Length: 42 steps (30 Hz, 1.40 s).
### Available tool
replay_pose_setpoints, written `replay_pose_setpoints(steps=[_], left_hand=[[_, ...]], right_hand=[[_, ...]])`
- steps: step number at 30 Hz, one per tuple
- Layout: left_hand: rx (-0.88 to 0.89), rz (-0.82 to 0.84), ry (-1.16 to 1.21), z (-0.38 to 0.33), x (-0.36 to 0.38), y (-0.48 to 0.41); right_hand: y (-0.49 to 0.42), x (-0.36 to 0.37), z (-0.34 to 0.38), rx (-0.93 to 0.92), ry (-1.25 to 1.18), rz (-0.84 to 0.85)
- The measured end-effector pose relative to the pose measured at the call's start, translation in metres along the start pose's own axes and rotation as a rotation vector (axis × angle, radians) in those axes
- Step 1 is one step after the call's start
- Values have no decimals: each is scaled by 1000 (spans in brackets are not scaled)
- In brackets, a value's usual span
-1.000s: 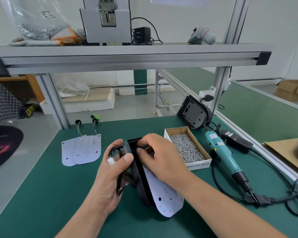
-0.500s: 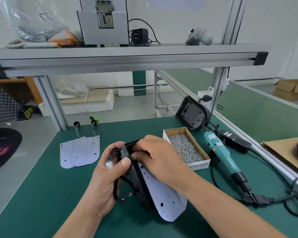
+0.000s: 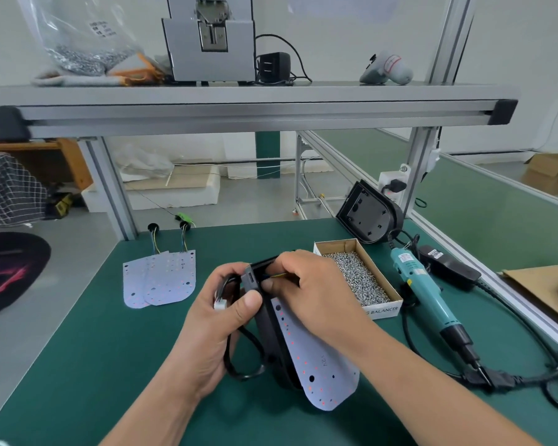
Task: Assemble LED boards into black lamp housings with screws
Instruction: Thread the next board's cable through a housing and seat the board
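Both hands meet at mid-frame, just above the green surface (image 3: 103,355). The left hand (image 3: 216,320) grips the black housing (image 3: 269,329), which stands on edge. Its thumb presses flat on the near wall and its fingers curl round the back, where a white plug (image 3: 220,304) and a loop of black cable (image 3: 239,371) show. The right hand (image 3: 306,291) reaches over the housing's top end, thumb and forefinger pinching the thin yellow wires (image 3: 281,275) at the opening. Its wrist is bent and its forearm runs off toward the lower right. The LED board (image 3: 319,365) hangs out of the housing on the right side, with its rounded end pointing to the lower centre of the frame.

To the right stands the screw box (image 3: 384,312), and beyond it lies the teal screwdriver (image 3: 422,284). Two spare boards (image 3: 161,278) lie at centre left.

Against a second ago, the grips look the same. The left thumb sits slightly further right on the wall. The board's end hangs a little lower and further right in the frame.
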<state>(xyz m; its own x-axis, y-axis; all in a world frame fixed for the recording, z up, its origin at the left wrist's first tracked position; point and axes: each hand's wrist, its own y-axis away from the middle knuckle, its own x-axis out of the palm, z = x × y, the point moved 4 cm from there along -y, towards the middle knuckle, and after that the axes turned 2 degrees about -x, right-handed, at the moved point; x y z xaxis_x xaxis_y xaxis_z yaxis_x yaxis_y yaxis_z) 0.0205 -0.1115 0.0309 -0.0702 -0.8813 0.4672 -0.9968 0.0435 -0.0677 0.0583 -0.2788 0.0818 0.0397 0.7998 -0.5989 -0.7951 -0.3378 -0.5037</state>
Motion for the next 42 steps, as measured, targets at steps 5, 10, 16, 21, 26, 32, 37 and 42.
replay_pose_setpoints(steps=[5,10,16,21,26,32,37,42], left_hand=[[-6,3,24,-2,0,1],[1,57,19,-3,4,1],[15,89,61,-5,6,2],[-27,46,115,8,3,0],[-82,-79,237,15,-7,-7],[-50,-87,192,22,-7,-14],[-56,-144,233,24,-10,-13],[-57,-124,191,19,-5,-11]], right_hand=[[0,-3,3,-104,11,98],[2,-1,-7,39,30,-47],[1,2,-3,37,-14,-70],[0,4,-3,-32,79,116],[4,5,-6,-134,147,177],[10,13,-21,-191,137,6],[6,10,-45,47,149,-28],[14,0,-65,361,-261,208]])
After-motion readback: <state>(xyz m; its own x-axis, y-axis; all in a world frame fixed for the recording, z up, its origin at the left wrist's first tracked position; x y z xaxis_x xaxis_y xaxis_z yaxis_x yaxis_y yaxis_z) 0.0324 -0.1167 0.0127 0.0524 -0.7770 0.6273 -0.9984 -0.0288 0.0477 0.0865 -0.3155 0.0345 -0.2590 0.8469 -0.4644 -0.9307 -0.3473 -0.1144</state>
